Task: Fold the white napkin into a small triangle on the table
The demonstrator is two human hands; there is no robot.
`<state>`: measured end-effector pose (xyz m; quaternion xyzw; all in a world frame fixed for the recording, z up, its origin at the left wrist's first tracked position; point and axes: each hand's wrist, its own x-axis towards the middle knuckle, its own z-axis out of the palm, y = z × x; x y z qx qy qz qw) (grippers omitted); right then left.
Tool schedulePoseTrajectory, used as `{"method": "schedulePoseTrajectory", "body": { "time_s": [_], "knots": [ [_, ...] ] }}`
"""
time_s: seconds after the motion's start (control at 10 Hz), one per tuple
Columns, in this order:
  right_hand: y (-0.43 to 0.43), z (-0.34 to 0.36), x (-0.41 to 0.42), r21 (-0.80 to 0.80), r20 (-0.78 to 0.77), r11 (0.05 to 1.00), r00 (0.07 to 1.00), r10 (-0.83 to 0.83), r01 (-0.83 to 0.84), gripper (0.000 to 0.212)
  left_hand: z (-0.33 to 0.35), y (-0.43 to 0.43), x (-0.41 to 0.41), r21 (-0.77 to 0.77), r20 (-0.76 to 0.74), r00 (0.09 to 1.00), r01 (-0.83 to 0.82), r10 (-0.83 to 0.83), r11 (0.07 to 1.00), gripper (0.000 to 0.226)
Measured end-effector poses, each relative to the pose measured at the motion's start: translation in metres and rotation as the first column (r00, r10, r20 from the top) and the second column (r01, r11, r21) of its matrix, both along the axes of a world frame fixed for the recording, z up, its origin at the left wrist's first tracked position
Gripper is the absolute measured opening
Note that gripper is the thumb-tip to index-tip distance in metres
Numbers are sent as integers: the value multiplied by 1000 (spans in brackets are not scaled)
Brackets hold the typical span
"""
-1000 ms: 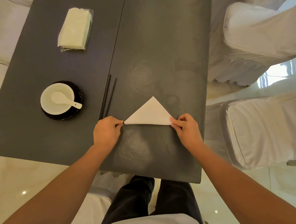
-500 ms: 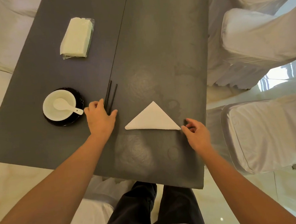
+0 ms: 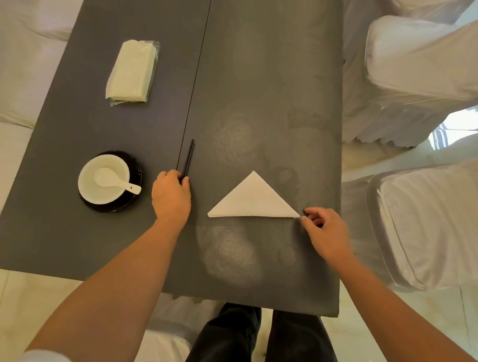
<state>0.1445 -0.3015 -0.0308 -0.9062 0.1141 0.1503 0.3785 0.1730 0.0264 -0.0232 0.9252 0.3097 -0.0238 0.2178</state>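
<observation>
Napkin [image 3: 253, 198]: folded triangle, flat on bench [image 3: 253, 68]. Right hand [image 3: 326, 231], loosely curled, empty, at its corner; a nudge may unfold it. Left hand [image 3: 171, 196] closes on chopsticks [image 3: 188, 158].

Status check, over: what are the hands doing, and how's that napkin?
Left hand on the black chopsticks. Right hand at the napkin's right corner. White napkin lies flat, folded into a triangle. Nothing in the way.

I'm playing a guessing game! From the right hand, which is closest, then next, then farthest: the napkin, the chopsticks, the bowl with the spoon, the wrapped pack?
1. White napkin: its corner sits right at the right hand.
2. Chopsticks: left of the napkin, under the left hand.
3. Bowl with the spoon: farther left.
4. Wrapped pack: far end, left.
</observation>
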Motion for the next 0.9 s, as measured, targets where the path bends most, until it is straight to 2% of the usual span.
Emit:
{"method": "schedulePoseTrajectory", "body": {
  "time_s": [0.2,0.6,0.8,0.9],
  "knots": [
    [0,0,0,-10,-9,1000,1000,14,-14,21,0,5,-3,9,4,999,-42,42,999,24],
    [2,1,-1,-31,-16,999,1000,18,-19,17,-4,11,-7,29,28,1000,-5,4,1000,26],
    [5,10,3,-30,-62,999,998,14,-16,25,1,12,-8,6,15,1000,-5,5,1000,28],
    [9,18,10,-48,-151,998,988,39,-47,35,5,15,-10,-36,-11,1000,8,-9,999,30]
  ]
}}
